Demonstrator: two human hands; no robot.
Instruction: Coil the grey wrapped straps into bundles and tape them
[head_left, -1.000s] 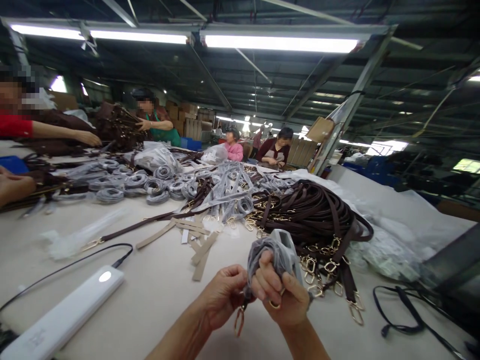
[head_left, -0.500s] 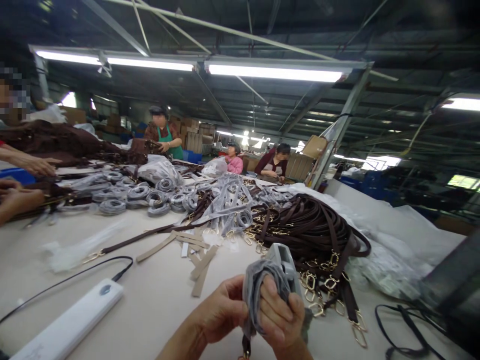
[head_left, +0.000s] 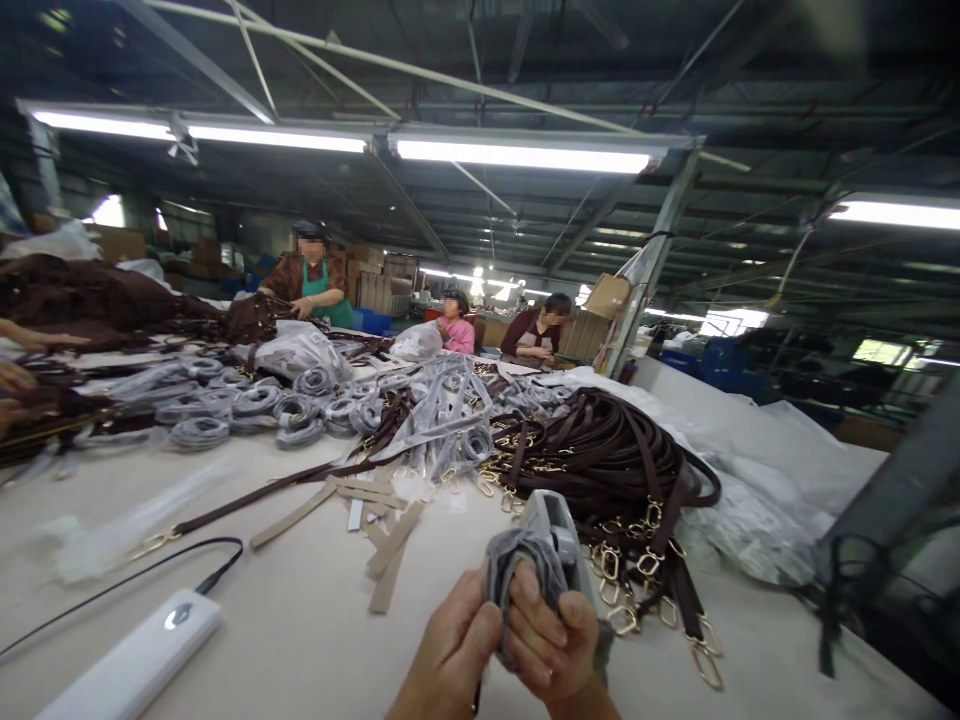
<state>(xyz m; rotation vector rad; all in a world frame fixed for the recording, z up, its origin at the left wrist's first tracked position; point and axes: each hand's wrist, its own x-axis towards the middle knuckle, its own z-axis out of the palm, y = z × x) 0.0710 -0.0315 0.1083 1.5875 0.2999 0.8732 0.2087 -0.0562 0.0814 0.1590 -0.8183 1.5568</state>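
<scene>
Your left hand [head_left: 454,635] grips one side of a grey-wrapped coil [head_left: 504,568] as your right hand [head_left: 551,635] curls its fingers into the other (even pressure should keep the loops snug), the bundle just before a grey device [head_left: 544,510], brown straps [head_left: 615,440] heaped beyond on the table [head_left: 322,620].

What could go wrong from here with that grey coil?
1. It could spring loose: the grey coil seems held by finger pressure from the left hand and right hand, so easing either might let it unwind.
2. Knuckles or coil might bump the grey dispenser-like object, which stands right behind them.
3. Swinging right, the coil's thin wrapping could snag on the gold-coloured clasps of the dark straps.
</scene>
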